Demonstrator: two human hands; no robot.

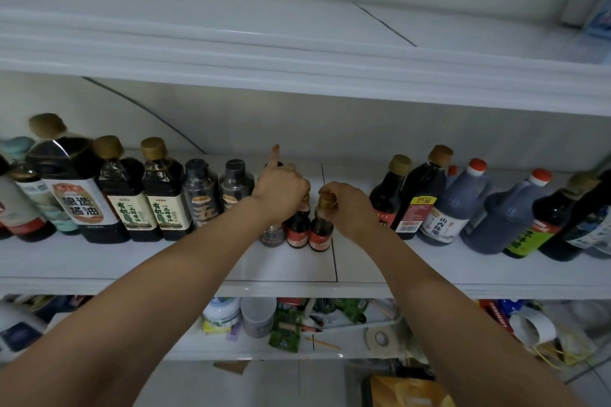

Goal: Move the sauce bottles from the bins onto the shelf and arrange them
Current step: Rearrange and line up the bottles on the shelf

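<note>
A white shelf (165, 261) is carrying a long row of dark sauce bottles. Toward its left a big soy bottle (76, 188) is showing 酿造酱油, with two slimmer bottles (132, 198) reading 有机 just beside it. Toward the right a red-capped vinegar jug (453, 205) is showing 山西陈醋. The right hand (347, 205) is pinching the gold cap of the right small bottle (320, 228), which is standing mid-shelf. The left hand (281, 190) is curling over the left small bottle (297, 228), forefinger sticking up; I cannot tell whether it is gripping.
</note>
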